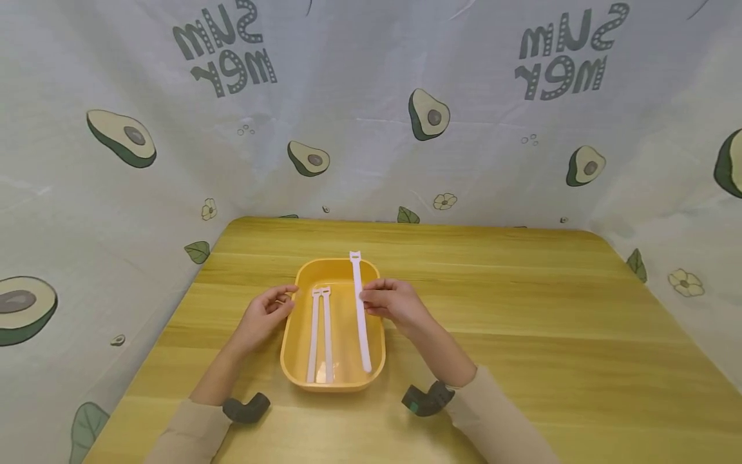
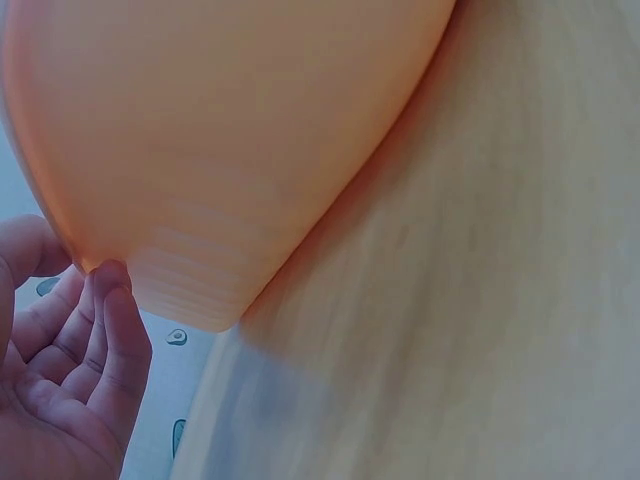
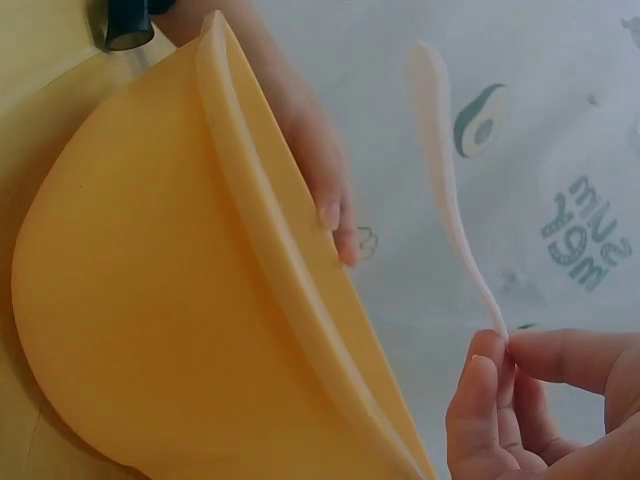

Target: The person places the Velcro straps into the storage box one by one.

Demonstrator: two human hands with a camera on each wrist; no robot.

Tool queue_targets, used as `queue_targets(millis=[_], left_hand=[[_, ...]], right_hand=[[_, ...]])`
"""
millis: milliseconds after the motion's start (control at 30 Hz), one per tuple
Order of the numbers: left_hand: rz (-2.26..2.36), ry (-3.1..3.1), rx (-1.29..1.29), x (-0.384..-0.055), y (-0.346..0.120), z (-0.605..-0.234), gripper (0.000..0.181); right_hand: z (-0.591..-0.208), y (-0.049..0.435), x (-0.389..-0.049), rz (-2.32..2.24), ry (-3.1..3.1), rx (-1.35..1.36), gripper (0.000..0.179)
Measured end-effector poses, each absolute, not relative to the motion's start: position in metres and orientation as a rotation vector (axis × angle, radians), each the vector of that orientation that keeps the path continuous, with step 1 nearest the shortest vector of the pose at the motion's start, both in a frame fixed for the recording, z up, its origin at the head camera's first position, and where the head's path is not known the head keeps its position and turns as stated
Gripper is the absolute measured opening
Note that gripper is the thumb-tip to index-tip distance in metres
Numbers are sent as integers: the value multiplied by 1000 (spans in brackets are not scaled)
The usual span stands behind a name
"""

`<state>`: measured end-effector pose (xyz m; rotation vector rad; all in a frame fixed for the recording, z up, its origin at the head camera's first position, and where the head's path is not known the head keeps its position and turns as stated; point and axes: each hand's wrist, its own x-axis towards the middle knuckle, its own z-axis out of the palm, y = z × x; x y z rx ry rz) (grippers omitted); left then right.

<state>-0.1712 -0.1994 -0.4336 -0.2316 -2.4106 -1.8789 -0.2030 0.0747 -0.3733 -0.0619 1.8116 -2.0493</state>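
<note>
My right hand (image 1: 396,301) pinches a white hook-and-loop cable tie (image 1: 360,309) near its middle, between thumb and fingers. The tie hangs over the right side of a yellow plastic basin (image 1: 333,385), its slotted head pointing away. In the right wrist view the held tie (image 3: 440,140) rises above the fingers, bending slightly. Two more white cable ties (image 1: 313,335) lie side by side inside the basin, toward its left. My left hand (image 1: 268,316) holds the basin's left rim, with its fingertips against the edge in the left wrist view.
The basin stands on a wood-grain table (image 1: 522,322). A white curtain (image 1: 359,84) printed with avocados surrounds the table at the back and both sides. Dark wrist devices (image 1: 428,398) sit near both sleeve cuffs.
</note>
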Motion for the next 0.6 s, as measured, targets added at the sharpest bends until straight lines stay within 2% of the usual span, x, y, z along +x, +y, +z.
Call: queue_targets(millis=[600], left_hand=[[-1862, -2423, -209, -173, -200, -435, 31]], right_hand=[[-379, 40, -211, -2010, 1841, -95, 13]])
